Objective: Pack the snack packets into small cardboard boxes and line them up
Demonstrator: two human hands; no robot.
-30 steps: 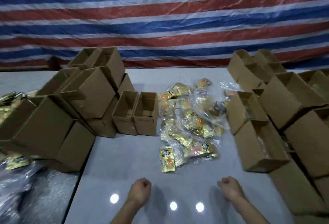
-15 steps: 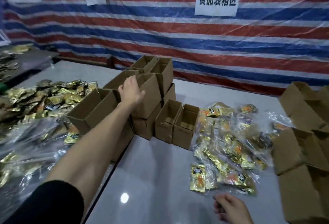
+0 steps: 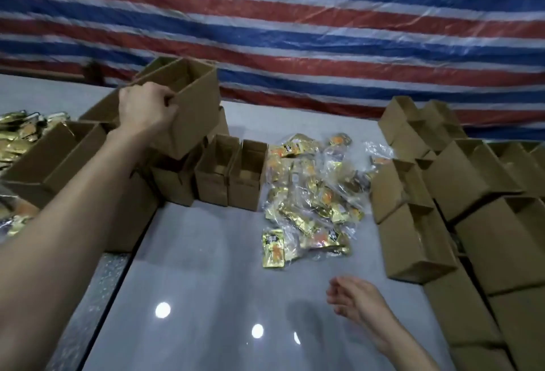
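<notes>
Up over the stack, the left hand grips an empty box by its rim; the right hand, loosely open, hovers above the counter, snack packets just beyond it.

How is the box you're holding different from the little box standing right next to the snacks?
The held box is up high and tilted; the box by the snacks stands upright on the table. The left hand grips the held box's rim; no hand touches the other. Both are brown cardboard, open on top.
</notes>
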